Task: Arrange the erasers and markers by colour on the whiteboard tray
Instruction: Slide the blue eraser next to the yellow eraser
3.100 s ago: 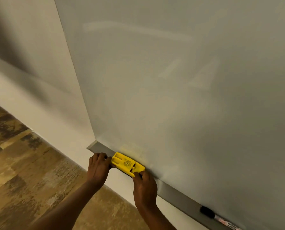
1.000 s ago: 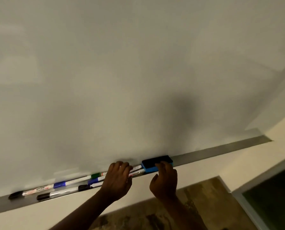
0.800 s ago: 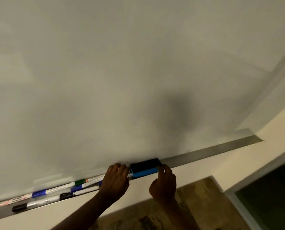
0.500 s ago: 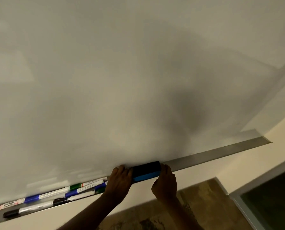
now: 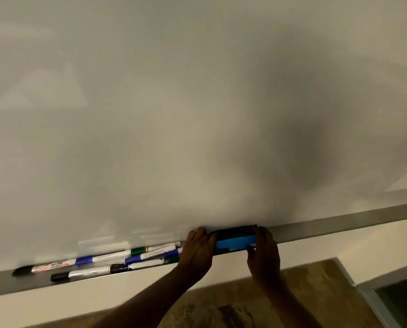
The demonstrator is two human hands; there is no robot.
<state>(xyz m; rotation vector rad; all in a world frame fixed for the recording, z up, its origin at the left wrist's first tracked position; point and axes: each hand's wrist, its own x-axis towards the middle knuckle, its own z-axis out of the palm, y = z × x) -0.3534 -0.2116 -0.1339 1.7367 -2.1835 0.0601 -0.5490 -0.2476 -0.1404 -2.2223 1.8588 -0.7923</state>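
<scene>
The blue eraser (image 5: 235, 238) still sits on the tray (image 5: 339, 224), now clasped end to end — left hand (image 5: 197, 252) and right hand (image 5: 264, 253) closed in since a second ago. Markers (image 5: 117, 259) crowd just beside the left hand.

Print on marker (image 5: 53, 266) barrels, too blurred to read

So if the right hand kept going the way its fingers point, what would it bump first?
Probably the white whiteboard: the right hand, holding the blue eraser, points up past the grey metal tray. Depth is unclear.
</scene>
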